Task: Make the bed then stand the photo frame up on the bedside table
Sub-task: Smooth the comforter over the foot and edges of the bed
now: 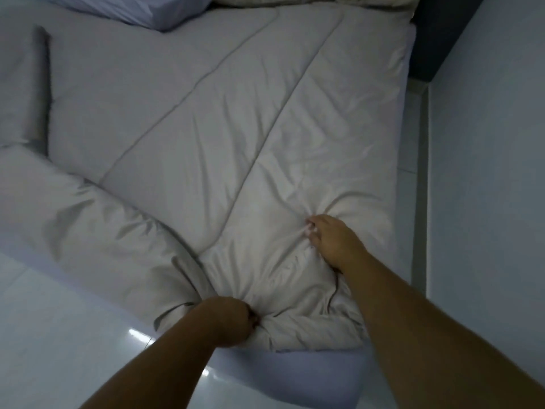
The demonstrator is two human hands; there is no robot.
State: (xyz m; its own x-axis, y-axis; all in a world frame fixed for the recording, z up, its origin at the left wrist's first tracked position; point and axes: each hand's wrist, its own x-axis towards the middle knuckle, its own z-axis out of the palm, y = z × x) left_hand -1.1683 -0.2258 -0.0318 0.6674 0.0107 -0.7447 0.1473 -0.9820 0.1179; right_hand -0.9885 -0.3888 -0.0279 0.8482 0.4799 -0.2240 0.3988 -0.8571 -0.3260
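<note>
**Glossy floor, bed corner: both hands gathering the duvet**

Pale tiled floor (59, 320) is shining along the near edge, and a corner of the lilac-sheeted mattress (309, 376) is showing bare just past it. That bare corner looks like the reason for the hold: the duvet (236, 128) is stopping short of it and sitting askew.

At the duvet's near hem, the left hand (233, 321) is clenching a bunch of cloth, fingers curled tight round it. A little further in, the right hand (333, 240) is digging its curled fingers into a second gather, and creases are fanning out from the pinch. With the two holds set apart like this, the person is probably getting purchase to drag or shake the cover square, not just smoothing it.

Left of the hands, a thick fold of the duvet is lying heaped along the bed's near side, so the spreading seems far from done. Beyond, the quilted panels are running diagonally, which suggests the cover is turned out of line with the mattress.

Further off, one grey pillow (20, 84) is lying at the left edge, a blue pillow (132, 7) at the far left corner, and a striped pillow (280, 0) at the far end. A wall (486, 143) is closing in the right side.

Neither the photo frame nor the bedside table is appearing in view.
</note>
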